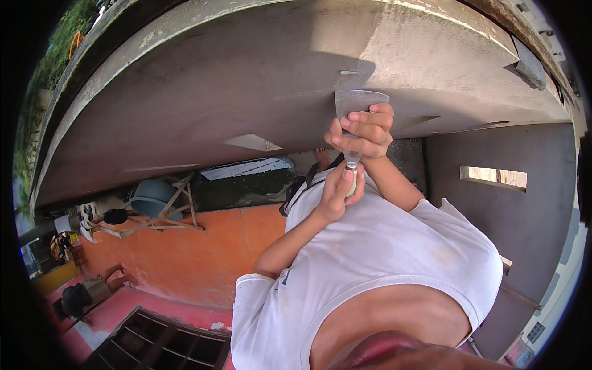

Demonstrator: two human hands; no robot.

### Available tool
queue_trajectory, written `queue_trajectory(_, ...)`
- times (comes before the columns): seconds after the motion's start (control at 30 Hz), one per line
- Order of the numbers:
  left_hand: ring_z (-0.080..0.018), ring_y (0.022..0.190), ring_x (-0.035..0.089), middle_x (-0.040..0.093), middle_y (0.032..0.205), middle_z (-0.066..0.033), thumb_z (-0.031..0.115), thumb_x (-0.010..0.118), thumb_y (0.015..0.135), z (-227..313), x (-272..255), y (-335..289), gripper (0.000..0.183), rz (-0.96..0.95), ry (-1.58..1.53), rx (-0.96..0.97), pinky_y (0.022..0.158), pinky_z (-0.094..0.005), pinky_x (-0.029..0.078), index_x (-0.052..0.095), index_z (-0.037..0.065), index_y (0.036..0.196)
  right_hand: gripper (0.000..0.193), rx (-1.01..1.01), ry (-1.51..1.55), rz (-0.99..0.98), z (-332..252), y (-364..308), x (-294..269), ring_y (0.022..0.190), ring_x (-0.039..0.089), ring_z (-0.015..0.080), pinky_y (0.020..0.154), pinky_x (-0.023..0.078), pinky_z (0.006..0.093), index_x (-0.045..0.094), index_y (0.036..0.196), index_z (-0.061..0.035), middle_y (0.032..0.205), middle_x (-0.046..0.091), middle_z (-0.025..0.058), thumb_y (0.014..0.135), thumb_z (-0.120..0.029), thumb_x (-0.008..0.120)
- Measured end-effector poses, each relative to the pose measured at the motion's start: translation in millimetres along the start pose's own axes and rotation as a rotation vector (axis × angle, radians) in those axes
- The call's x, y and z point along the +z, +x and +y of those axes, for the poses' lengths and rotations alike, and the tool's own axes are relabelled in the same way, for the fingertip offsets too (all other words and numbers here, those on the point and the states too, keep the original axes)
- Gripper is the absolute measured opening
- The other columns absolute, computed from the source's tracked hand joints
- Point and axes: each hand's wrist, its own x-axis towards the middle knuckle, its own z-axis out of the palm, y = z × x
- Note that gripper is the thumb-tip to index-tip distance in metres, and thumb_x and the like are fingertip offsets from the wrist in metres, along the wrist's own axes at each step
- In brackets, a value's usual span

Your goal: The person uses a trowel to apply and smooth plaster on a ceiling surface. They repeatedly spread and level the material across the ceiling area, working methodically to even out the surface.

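Observation:
In front of my chest I hold a putty knife (362,97) with a broad, thin metal blade and a pale handle. My left hand (335,196) is wrapped round the handle. My right hand (370,132) grips the lower part of the blade, its fingers bent across the metal. The blade's wide edge points at the grey plastered wall (246,86); whether it touches the wall I cannot tell. Just beyond the blade, a small whitish dab (348,73) shows on the wall, within a shadow.
The wall has a slanted opening (253,143); another grey wall (505,228) with a slot stands at right. At left, a blue-green basin (154,197) rests by a wooden sawhorse (179,209) near an orange wall (209,246). Another person (86,296) is farther off at lower left.

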Motion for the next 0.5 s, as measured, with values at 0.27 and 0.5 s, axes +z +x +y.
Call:
queue_trajectory(0.27, -0.0047, 0.044, 0.032, 0.04, 0.052, 0.0024, 0.045, 0.035, 0.106, 20, 2, 2, 0.041, 0.006, 0.105, 0.027, 0.044, -0.0214, 0.027, 0.047, 0.006, 0.101, 0.033, -0.033, -0.002, 0.077, 0, 24, 15, 0.084, 0.06, 0.008, 0.081, 0.041, 0.0304, 0.066, 0.074, -0.0349, 0.079, 0.062, -0.0156, 0.065, -0.007, 0.08)
queue_trajectory(0.5, -0.0051, 0.045, 0.032, 0.04, 0.054, 0.0017, 0.043, 0.035, 0.107, 12, -7, -3, 0.039, -0.023, 0.057, -0.015, 0.044, -0.0216, 0.026, 0.046, 0.007, 0.101, 0.035, 0.049, -0.032, 0.066, -9, 3, 8, 0.083, 0.06, 0.0078, 0.083, 0.043, 0.0314, 0.065, 0.072, -0.0347, 0.079, 0.063, -0.0157, 0.064, -0.004, 0.079)
